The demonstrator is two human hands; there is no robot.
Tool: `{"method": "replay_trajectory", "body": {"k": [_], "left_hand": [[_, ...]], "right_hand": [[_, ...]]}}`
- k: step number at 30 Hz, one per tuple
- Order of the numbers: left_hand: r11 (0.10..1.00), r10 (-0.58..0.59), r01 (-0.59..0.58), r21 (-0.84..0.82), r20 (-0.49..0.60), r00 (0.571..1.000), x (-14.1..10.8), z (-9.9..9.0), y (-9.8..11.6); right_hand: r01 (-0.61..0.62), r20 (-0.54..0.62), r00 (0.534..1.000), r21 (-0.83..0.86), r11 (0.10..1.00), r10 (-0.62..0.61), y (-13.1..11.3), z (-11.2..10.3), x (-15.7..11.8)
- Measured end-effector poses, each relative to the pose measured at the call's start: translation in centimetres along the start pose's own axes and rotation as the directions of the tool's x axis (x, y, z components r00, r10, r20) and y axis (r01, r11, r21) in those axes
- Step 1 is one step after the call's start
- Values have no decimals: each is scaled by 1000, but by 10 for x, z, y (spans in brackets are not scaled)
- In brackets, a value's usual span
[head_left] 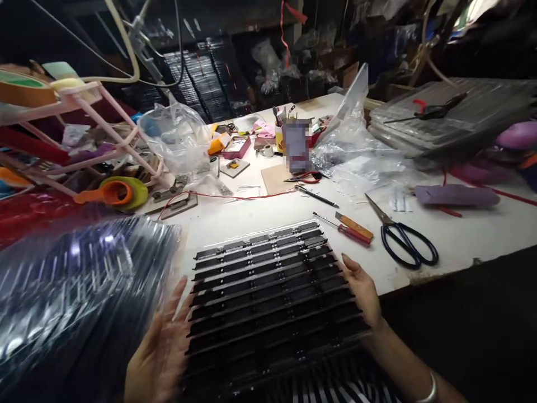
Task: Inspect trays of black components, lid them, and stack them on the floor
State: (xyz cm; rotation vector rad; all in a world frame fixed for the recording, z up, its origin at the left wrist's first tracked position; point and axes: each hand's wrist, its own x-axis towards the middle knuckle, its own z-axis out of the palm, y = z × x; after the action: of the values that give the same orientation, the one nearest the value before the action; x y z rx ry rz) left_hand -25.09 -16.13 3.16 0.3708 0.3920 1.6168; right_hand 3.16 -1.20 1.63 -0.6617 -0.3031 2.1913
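In front of me is a tilted clear plastic tray (268, 291) filled with rows of black ridged strips. My right hand (361, 288) grips its right edge, thumb up, the other fingers mostly hidden by the edge. Along the left edge is my left hand (161, 341), blurred, its fingers stretched out and the palm facing the tray; how firmly it touches is unclear. To the left of that hand rises a stack of shiny clear and dark plastic trays (84, 296). Striped cloth (335, 386) shows below the held tray.
On the white table (235, 215) lie dark-handled scissors (403, 238), a red screwdriver (350, 234), an orange cutter (354, 224), a black pen (316, 196) and red-handled pliers (308, 177). A pink rack (111, 120) stands left; clear plastic bags (356, 159) and stacked trays (457, 112) are right.
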Motion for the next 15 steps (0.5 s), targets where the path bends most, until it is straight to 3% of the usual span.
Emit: {"method": "replay_trajectory", "body": {"k": [3,6,8,11,15], "left_hand": [[999,-27,29,39,-65,998,-6,-15,4],[979,-130,159,130,-210,969,-10,-24,14],[953,-146,225,203,-341,929,-10,-28,20],[925,-27,214,315,-507,861,-9,-27,23],[863,-13,349,365,-675,738,-6,-19,23]], "right_hand": [[-39,13,999,-1,999,39,1,8,2],[-93,38,995,16,996,93,4,11,2],[-98,48,994,43,994,96,5,11,3],[-80,26,997,79,994,78,6,9,6],[10,-23,1000,86,996,-8,7,5,8]]}}
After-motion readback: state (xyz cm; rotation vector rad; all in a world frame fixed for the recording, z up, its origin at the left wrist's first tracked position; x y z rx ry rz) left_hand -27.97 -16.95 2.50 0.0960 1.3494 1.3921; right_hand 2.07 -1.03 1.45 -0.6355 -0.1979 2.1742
